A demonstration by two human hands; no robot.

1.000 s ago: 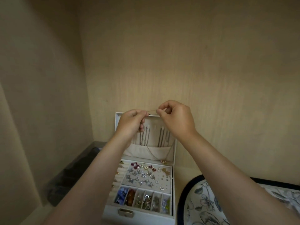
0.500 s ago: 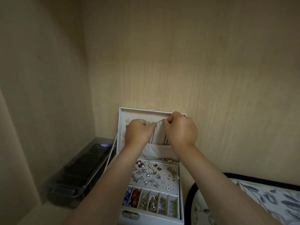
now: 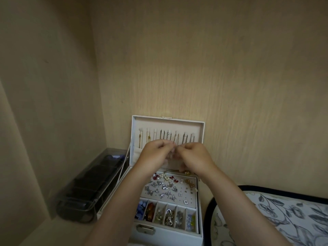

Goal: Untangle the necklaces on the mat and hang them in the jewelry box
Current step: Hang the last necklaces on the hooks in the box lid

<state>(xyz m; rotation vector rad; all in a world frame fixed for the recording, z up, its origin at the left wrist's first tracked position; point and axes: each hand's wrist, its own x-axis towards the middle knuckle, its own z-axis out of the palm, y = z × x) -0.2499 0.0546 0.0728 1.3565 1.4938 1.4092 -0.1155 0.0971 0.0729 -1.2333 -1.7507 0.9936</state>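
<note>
Both hands meet in front of the open lid. The left hand and the right hand are curled, with fingertips pinched tight and almost touching each other. Between them we make out only a blurred trace of the necklace, a very fine chain. We cannot tell how it runs below the fingers. A small gold piece shows just under the right hand, and we cannot tell whether it belongs to that chain.

Just behind the fingertips a row of chains hangs from the top of the lid — gold ones to the left, silver ones to the right. A cloth pocket spans the lower part of the lid, mostly hidden by the hands.

The jewelry box is white and stands against the far wall. Nearer to us its tray holds many small earrings. Nearer still we see a row of narrow compartments filled with beads and rings — blue ones at the left end. A metal clasp sits on the front.

To the right lies the mat, pale with dark flowers and a dark edge, close to the box. On the left, along the side wall, stands a clear plastic case with dark contents.
</note>
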